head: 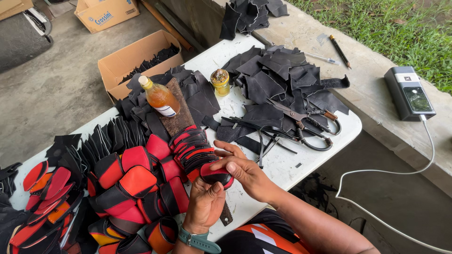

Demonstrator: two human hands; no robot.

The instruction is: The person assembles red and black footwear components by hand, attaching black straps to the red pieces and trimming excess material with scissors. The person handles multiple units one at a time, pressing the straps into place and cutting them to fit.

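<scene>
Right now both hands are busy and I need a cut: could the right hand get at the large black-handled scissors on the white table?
Probably yes: the right hand has open tabletop between it and the scissors, but it holds a red-and-black piece.

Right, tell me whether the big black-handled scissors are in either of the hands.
No: the big black-handled scissors lie on the white table among black leather scraps, while both hands pinch a small red-and-black leather piece.

open-air leather workshop | cut leather pieces [278,75] | shears [306,124] | glue jar [220,82]
</scene>
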